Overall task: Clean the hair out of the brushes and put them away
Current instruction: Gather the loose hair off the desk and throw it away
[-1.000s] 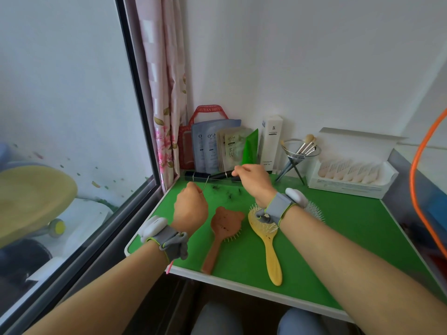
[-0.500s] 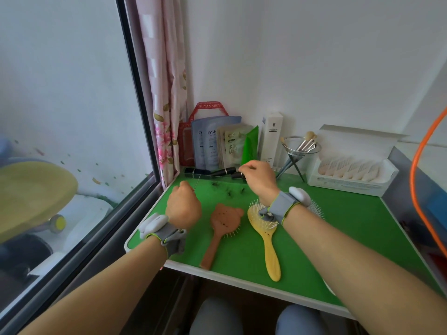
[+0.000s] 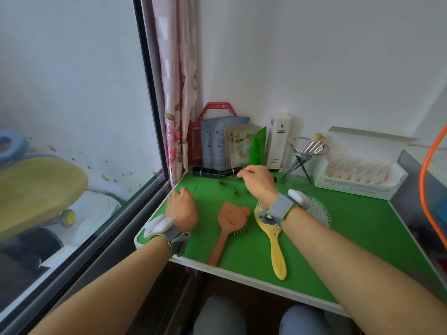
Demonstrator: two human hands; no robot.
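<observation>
Three hairbrushes lie on the green table (image 3: 350, 243). The brown brush (image 3: 229, 220) rests bristles down, and the yellow brush (image 3: 274, 240) lies beside it to the right. A pale spiky brush (image 3: 318, 210) is half hidden behind my right wrist. Small dark clumps of hair (image 3: 229, 187) lie behind the brushes. My left hand (image 3: 182, 207) grips a thin metal pick (image 3: 195, 189) near the table's left edge. Above the clumps, my right hand (image 3: 257, 182) has its fingertips pinched together; anything between them is too fine to see.
Along the back wall stand sachets (image 3: 227, 143), a green tube (image 3: 258, 148), a white box (image 3: 280, 139), a wire holder of makeup brushes (image 3: 308, 151) and an open white carton (image 3: 362, 170). Dark tubes (image 3: 217, 170) lie in front. A window (image 3: 72, 117) is left, an orange cable (image 3: 425, 184) right.
My left hand drew a little to the left, away from my right hand, still holding the pick. The right hand stayed over the hair clumps. The brushes have not moved.
</observation>
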